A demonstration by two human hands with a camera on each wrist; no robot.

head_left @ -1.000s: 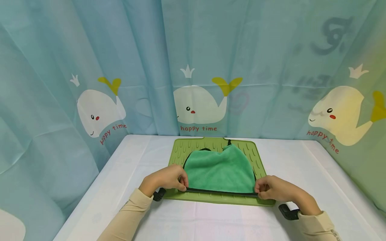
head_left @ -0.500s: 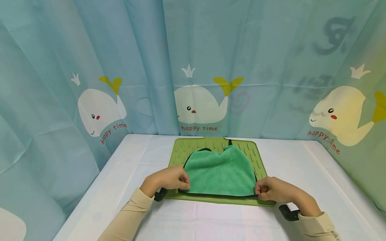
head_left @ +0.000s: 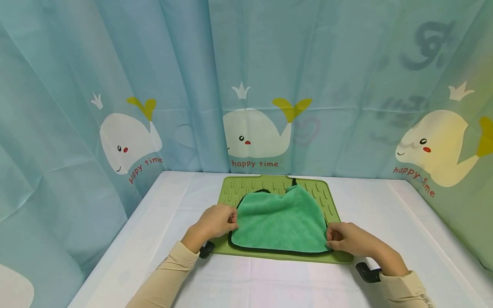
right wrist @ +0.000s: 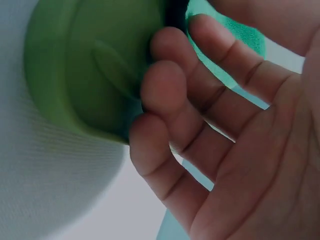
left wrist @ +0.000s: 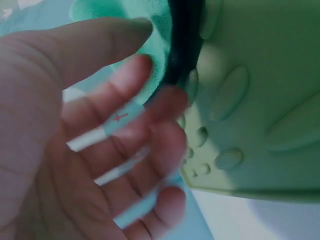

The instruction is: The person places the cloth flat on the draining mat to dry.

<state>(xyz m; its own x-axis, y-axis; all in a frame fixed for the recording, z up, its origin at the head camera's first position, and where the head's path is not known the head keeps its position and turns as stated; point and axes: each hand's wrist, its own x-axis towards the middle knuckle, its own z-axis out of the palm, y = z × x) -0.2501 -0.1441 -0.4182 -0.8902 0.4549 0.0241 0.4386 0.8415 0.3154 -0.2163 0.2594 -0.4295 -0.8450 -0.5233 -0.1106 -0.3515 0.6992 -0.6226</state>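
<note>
A green plush cloth (head_left: 281,226) with black edging lies on a green ribbed mat (head_left: 231,188), its top part rumpled. At the cloth's left edge is my left hand (head_left: 217,220); the left wrist view shows its thumb and fingers apart, with the black edging (left wrist: 182,40) just beyond the fingertips. My right hand (head_left: 352,239) is at the cloth's near right corner, thumb and fingertips close to the edging. In the right wrist view its fingers are loosely bent beside the cloth (right wrist: 220,60), over the mat (right wrist: 85,65); the thumb tip is out of frame.
The mat lies on a white-covered table (head_left: 269,282). A blue curtain (head_left: 185,85) with printed whales hangs behind and at both sides. A black loop (head_left: 294,182) sticks up at the cloth's far corner.
The cloth's near edge has come down flat onto the mat, nearer to me. My left hand has let go of its corner and moved up along the left edge. The right hand barely moved.
</note>
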